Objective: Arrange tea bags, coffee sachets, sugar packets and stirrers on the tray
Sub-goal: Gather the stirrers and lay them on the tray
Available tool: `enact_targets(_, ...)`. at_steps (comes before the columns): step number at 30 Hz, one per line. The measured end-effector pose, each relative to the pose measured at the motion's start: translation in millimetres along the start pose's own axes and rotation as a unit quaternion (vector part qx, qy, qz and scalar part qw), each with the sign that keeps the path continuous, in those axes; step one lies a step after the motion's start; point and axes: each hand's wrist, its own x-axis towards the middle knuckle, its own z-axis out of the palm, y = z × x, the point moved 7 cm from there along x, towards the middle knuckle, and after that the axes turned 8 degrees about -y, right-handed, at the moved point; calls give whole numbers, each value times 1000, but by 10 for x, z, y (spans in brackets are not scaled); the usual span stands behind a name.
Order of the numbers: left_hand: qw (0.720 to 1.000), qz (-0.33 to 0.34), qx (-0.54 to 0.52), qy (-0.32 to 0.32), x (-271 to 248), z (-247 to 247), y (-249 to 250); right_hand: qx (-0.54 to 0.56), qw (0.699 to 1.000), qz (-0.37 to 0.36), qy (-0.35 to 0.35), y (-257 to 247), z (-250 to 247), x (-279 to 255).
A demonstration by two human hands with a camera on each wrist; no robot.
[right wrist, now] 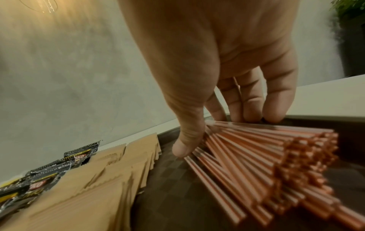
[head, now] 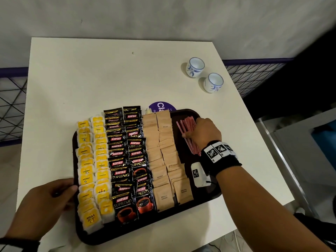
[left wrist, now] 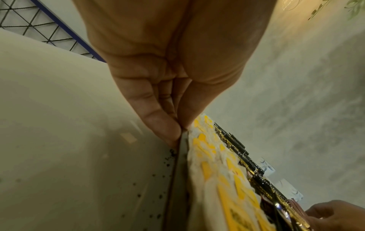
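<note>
A dark brown tray (head: 163, 218) lies on the white table. It holds two columns each of yellow tea bags (head: 92, 160), black Kopiko coffee sachets (head: 127, 160) and brown sugar packets (head: 161, 157). Red-and-white stirrers (head: 185, 130) lie in a loose bundle at its right end. My right hand (head: 192, 130) grips that bundle, thumb on one side and fingers on the other. In the right wrist view the stirrers (right wrist: 266, 156) fan out below the hand (right wrist: 217, 132). My left hand (head: 71, 196) pinches the tray's left rim (left wrist: 177, 171) beside the tea bags (left wrist: 213, 171).
Two white-and-blue cups (head: 195, 67) (head: 213, 82) stand at the table's back right. A purple round sticker (head: 161, 106) shows behind the tray's far edge. A white tag (head: 199, 174) hangs from my right wrist over the tray. Wire mesh panels flank the table.
</note>
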Motion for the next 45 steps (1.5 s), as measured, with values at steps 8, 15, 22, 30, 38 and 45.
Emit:
enact_targets(8,1000,-7,-11,5,61,-36,-164,31,999,-22,7,18,-13,-13)
enact_targets(15,1000,-17,-16,12,24,-25,-102,-9,997,-61,48,-58,-40,-128)
enact_targets(22,1000,-13,-16,17,-29,-12,3,-27,998,-52,15,-96,87,-147)
enact_targets(30,1000,-13,-8,24,-67,-24,55,-6,999,-41,31,-60,58,-99)
enact_targets(38,1000,-11,-2,21,-112,-11,160,21,998,-46,28,-47,52,-111)
enact_targets(45,999,-40,-24,15,-266,-52,58,139,986,-40,76,484,-80,-399)
